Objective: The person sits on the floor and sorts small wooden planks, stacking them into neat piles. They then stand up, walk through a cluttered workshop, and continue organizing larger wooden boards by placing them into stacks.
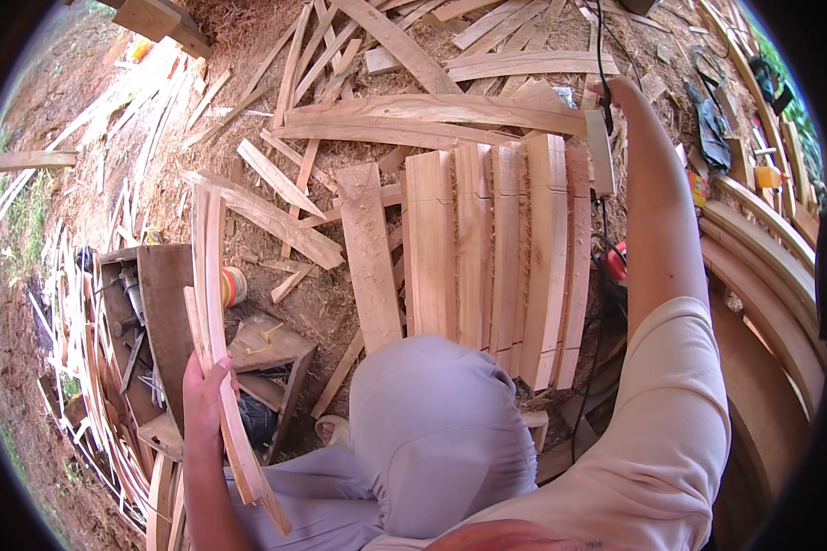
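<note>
At the far left of the frame, thin pale wood strips [73,303] lie heaped on bare earth, with a patch of grass at the edge. Just right of them, lower left, sits an open wooden toolbox [152,312] with dark metal tools inside. Beside it a small roll of orange-edged tape [234,286] rests on the ground.

The person's left hand [202,399] comes up from the bottom edge at lower left, fingers wrapped tight around a bundle of long curved wooden slats [213,303]. The bundle stands nearly upright, rising from near the person's thigh to the middle left of the frame, in front of the toolbox.

In the bottom centre a bent knee in light grey trousers [436,432] fills the view. Above it, in the middle of the frame, a row of flat cut planks [487,248] lies side by side on sawdust-covered ground, with one separate plank [369,253] just to their left. Across the upper centre, longer curved boards [432,115] and offcuts lie scattered.

The right arm in a pale sleeve stretches up the right side. The right hand [616,92], upper right, is at the far end of the plank row, near a black cable [602,55]; whether it grips anything cannot be told. Along the right edge, thick curved timber ribs [763,266] sweep downward, and a red power tool [616,260] shows by the forearm.
</note>
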